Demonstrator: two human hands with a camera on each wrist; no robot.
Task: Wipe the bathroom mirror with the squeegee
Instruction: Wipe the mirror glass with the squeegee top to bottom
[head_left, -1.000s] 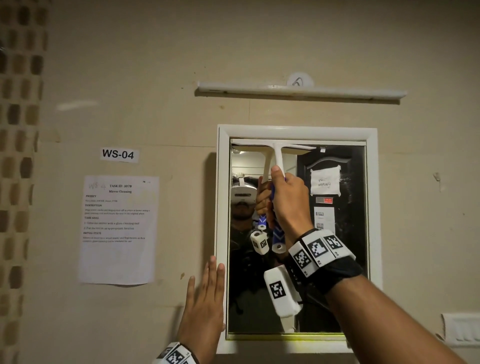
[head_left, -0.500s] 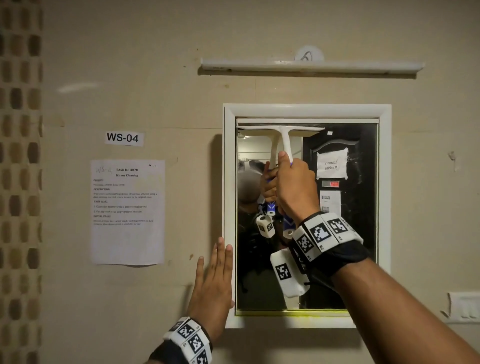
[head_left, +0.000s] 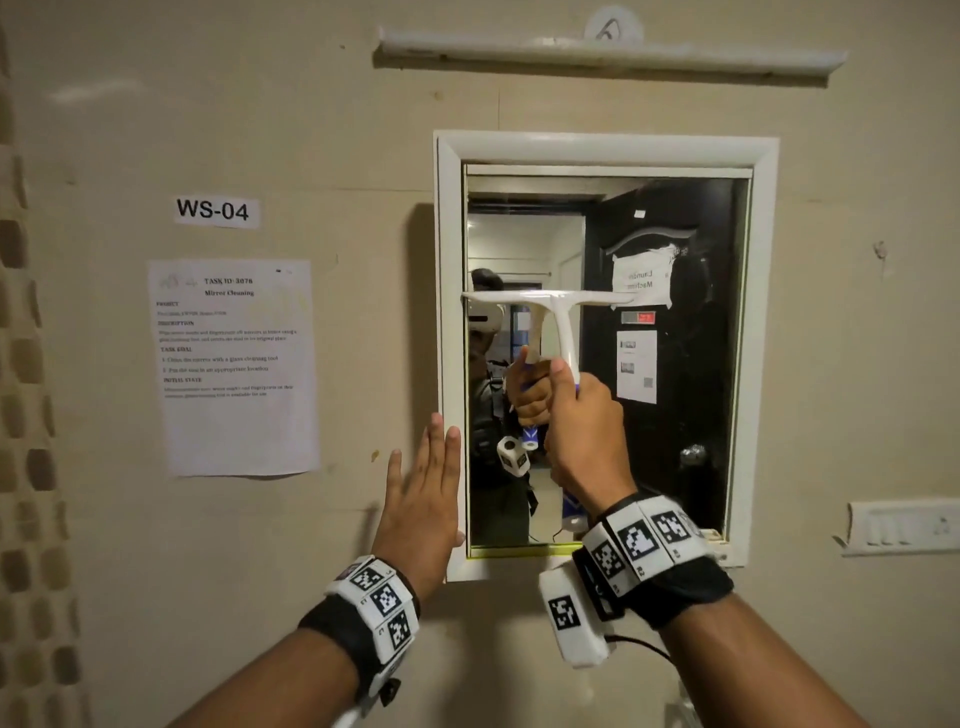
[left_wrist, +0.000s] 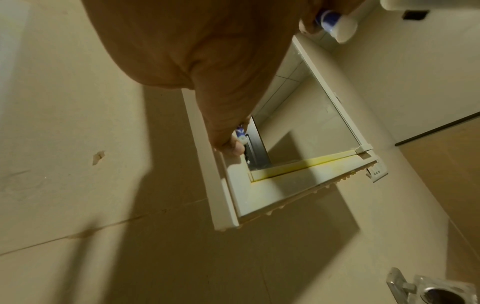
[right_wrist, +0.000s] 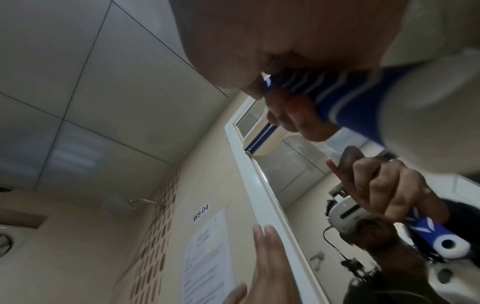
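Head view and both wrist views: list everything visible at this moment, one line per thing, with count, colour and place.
mirror: one, white frame, on the wall at centre right
squeegee: one, white with blue grip, blade flat on the glass about a third of the way down, left half
tube light: one, white, on the wall above the mirror
WS-04 label: one, white with black print, left of the mirror
task sheet: one, white paper, taped below the label
switch plate: one, white, right of the mirror, low
brown tiles: a strip, far left wall
wrist bands: two, black with white marker tags
left hand: flat, fingers straight, on the wall at the frame's left edge
right hand: grips the squeegee handle
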